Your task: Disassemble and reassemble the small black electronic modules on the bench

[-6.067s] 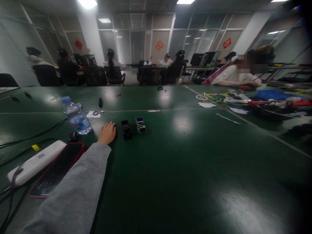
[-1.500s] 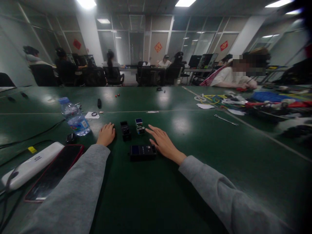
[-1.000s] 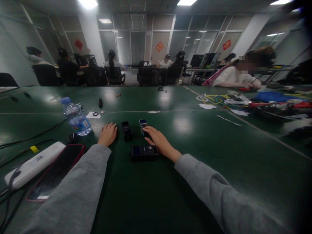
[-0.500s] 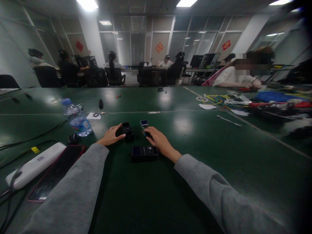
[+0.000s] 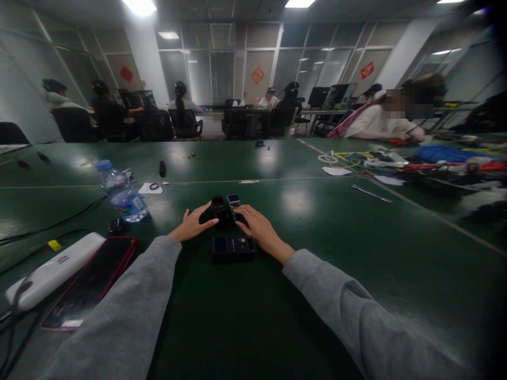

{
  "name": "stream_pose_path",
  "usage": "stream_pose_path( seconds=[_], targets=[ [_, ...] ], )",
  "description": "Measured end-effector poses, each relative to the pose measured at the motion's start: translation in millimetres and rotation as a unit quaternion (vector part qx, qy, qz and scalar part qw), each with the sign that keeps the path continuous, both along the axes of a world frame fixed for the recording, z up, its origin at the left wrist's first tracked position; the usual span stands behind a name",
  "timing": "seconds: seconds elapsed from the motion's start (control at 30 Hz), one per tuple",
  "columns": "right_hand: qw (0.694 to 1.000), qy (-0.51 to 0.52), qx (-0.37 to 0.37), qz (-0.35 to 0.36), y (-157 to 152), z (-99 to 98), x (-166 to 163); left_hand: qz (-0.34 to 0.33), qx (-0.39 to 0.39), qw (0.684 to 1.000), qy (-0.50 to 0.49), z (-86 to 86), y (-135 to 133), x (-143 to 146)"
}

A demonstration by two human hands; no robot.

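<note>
My left hand [image 5: 193, 222] is closed around the near left end of a small black plastic case [image 5: 219, 208], its thumb along the near edge. The case lies flat on the green table. Right beside it stands a small circuit board with a screen [image 5: 233, 199], its lower part covered by my fingers. My right hand [image 5: 258, 227] has its fingertips curled over that board. Closer to me lies a second black device [image 5: 234, 248] with a dark screen, placed crosswise just below both hands and near my right wrist.
On the left are a water bottle [image 5: 122, 191], a white power bank [image 5: 55, 269], a red-edged phone [image 5: 89, 282], a small black block [image 5: 116, 226] and cables. A wrench [image 5: 371, 193] lies to the right, before piled wires [image 5: 356, 160]. A person [image 5: 376, 124] sits at far right.
My left hand has slid the black case to the right, closing the gap to the circuit board. My right hand and the nearer black device have hardly moved.
</note>
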State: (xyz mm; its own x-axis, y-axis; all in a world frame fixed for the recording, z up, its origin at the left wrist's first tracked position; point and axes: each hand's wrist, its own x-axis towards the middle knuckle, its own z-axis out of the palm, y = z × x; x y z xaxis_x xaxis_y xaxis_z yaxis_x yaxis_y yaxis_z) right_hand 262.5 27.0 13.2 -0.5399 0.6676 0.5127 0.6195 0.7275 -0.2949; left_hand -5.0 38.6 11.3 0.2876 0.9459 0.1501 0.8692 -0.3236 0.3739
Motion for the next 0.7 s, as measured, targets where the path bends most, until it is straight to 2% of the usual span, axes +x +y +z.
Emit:
stream_pose_path(
  seconds=[0.1,0.2,0.33,0.4,0.53,0.7],
  targets=[
    [1.000,0.004,-0.003,-0.002,0,-0.6,1,-0.008,-0.037,0.998,-0.045,1.5,-4,7],
    [1.000,0.007,-0.001,-0.007,0,-0.8,1,-0.007,-0.037,0.998,-0.051,2.3,-4,7],
    [1.000,0.006,0.010,-0.014,0,-0.2,0,-0.013,-0.003,0.997,-0.075,3.6,0,2],
    [1.000,0.004,0.015,-0.020,-1,0.5,0,0.005,0.034,0.997,-0.075,3.3,2,-2],
    [0.999,-0.001,0.019,-0.044,-2,1.2,1,0.074,0.090,0.993,0.023,-4.4,6,-15],
    [0.998,-0.003,0.021,-0.060,-1,-0.9,2,0.089,0.023,0.992,0.082,-19.3,12,-28]
  ],
)
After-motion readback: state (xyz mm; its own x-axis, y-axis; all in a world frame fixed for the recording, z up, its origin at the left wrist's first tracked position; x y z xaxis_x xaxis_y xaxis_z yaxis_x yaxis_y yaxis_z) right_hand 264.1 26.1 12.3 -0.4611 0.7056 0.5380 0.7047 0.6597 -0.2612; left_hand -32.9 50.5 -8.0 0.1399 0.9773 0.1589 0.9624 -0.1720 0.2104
